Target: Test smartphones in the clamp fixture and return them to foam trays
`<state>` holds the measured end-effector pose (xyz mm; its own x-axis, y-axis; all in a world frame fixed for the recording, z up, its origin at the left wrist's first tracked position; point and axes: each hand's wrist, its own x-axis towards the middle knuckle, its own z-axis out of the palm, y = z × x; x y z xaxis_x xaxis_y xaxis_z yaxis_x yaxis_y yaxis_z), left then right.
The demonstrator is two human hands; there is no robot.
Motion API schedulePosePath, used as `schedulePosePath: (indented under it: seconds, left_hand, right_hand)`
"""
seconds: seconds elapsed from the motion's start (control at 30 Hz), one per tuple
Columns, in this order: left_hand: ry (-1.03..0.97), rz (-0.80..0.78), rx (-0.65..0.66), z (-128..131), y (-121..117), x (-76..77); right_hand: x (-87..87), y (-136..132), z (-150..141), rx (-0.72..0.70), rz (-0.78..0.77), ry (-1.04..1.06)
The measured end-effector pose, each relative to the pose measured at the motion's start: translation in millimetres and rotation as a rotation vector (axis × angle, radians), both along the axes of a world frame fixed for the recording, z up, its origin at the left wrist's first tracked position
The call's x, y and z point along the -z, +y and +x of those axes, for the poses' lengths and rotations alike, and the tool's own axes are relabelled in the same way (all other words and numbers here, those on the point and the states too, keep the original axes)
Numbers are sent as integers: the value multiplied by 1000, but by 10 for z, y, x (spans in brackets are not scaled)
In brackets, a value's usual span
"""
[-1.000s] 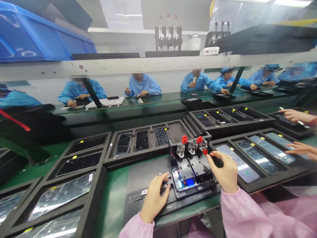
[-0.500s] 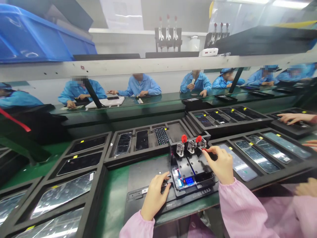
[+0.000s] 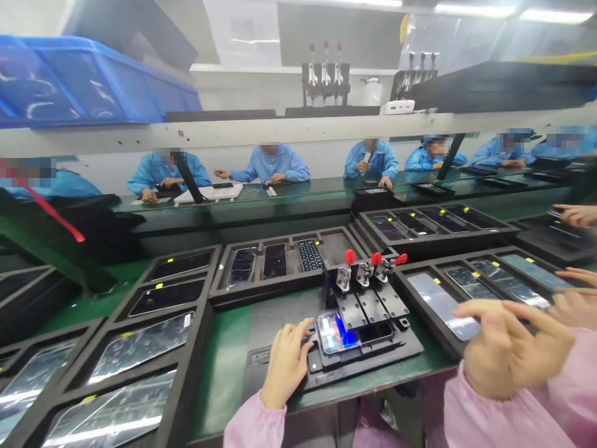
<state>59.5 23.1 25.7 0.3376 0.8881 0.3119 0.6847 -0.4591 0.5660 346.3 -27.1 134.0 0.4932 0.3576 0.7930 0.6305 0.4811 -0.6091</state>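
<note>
A blue crate sits at the upper left of the frame. Co-workers in blue smocks line the far bench across the middle. Above them, a clamp rack stands at top center, with a white power bank to its right. Foam trays of phones fill the lower left.

lighting: bright, even indoor light from long white ceiling strip lights, upper right; shadows soft, mostly under the trays. glare: pale streaks across glossy rectangular phone panels, lower left. distortion: strong wide-lens bending toward the edges, with the long blue plastic crate curved at upper left. blur: right hand, close to the lens, slightly soft; fine detail at the far bench is also soft.
</note>
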Motion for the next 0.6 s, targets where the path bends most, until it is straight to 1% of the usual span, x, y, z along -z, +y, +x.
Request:
schedulePosePath:
  seconds: [0.03, 0.07, 0.13, 0.17, 0.23, 0.3, 0.37, 0.47, 0.53, 0.6]
  left_hand:
    - [25, -10, -33, -127, -23, -3]
    - [41, -20, -75, -275, -50, 2]
    - [50, -32, -144, -599, -119, 37]
    - [49, -33, -179, -758, -157, 65]
    - [20, -31, -263, -1030, -237, 129]
    - [-24, -13, -373, -1214, -307, 184]
    - [-74, 4, -475, -1306, -359, 213]
    - [-148, 8, -557, -1323, -405, 206]
    - [-196, -10, -585, -1300, -429, 191]
    - [-242, -40, -604, -1275, -460, 181]
  right_hand:
    - [11, -72, -37, -29, 24, -43]
    - [47, -128, -86, -93, 15, -105]
    - [176, -183, -230, -293, -105, -274]
    - [258, -180, -329, -394, -166, -354]
    - [426, -112, -579, -550, -255, -487]
    - [574, 22, -874, -670, -332, -588]
    - [690, 198, -1169, -742, -410, -669]
    - [807, 456, -1513, -760, -537, -769]
    - [849, 567, -1634, -746, -639, -809]
    - [868, 603, -1660, -766, -724, -818]
